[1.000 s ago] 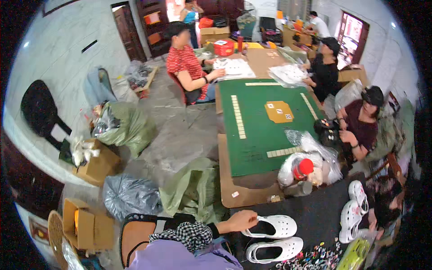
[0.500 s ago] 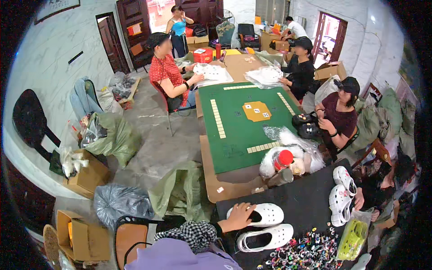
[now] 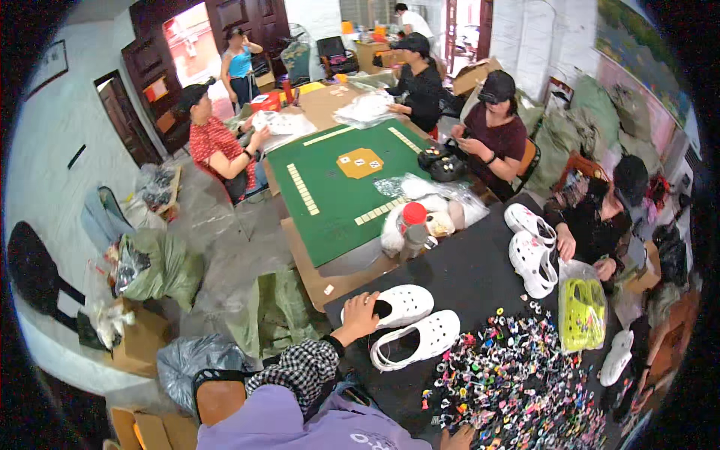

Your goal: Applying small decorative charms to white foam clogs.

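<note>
My left hand [image 3: 360, 321] grips the heel end of a white clog [image 3: 409, 303] with holes in its upper. Beside it, nearer to me, lies a matching white clog [image 3: 435, 335]. Both rest on a black table covering [image 3: 457, 274]. A wide heap of small colourful shoe charms [image 3: 517, 382] spreads to the right of the pair. At the lower edge my right hand [image 3: 456, 438] shows only in part, next to the near left side of the heap. Its fingers are mostly cut off by the picture's edge.
Beyond the charms are another white clog pair [image 3: 534, 259], bagged yellow-green clogs [image 3: 582, 313] and a single white clog [image 3: 617, 358]. A co-worker's hands [image 3: 566, 244] are near that pair. A red-lidded jar [image 3: 414, 225] stands by the green mat [image 3: 322, 244], where others handle shoes.
My view has swung right, bringing more of the charm heap and the co-worker at the right into sight. My right hand has appeared at the lower edge. My left hand stays on the clog.
</note>
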